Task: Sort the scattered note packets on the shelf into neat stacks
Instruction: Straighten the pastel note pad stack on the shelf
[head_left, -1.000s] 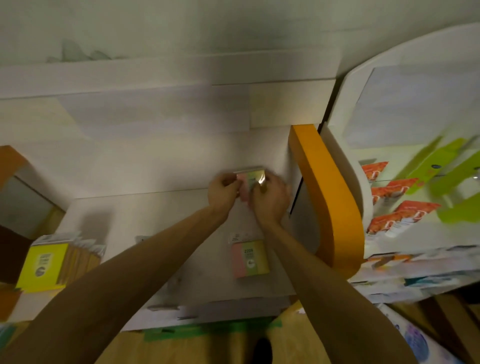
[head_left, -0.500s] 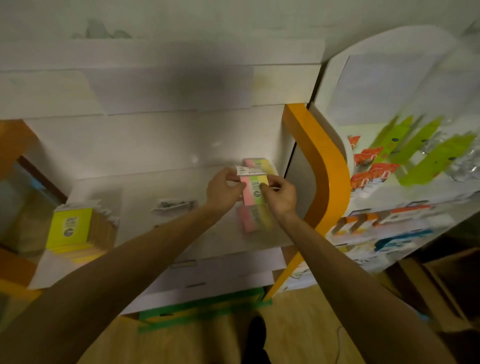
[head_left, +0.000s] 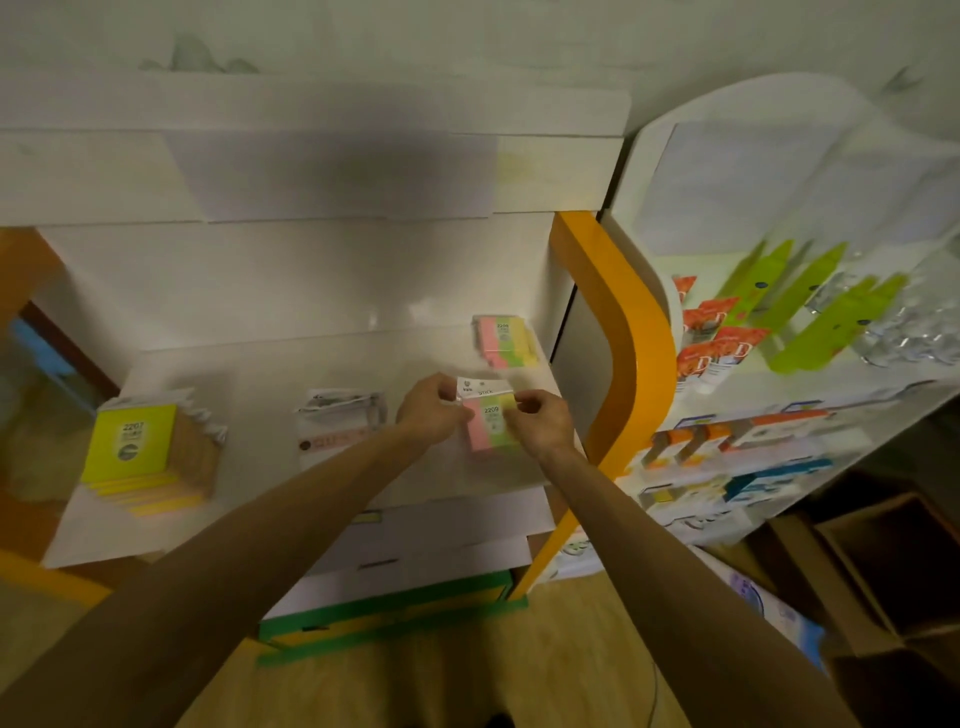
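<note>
Packet (head_left: 489, 419) lowered from stack (head_left: 503, 340); both hands (head_left: 431, 410) (head_left: 540, 423) pinch it.

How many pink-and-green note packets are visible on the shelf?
2. One packet is held between the left hand and right hand. The other stack lies behind it, near the orange divider; it may hide more.

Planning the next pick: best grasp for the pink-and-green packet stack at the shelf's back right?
Probably pinch the packet stack across its two long side edges, coming from above and in front. It lies flat, so the faces give no hold; the orange side panel crowds its right.
</note>
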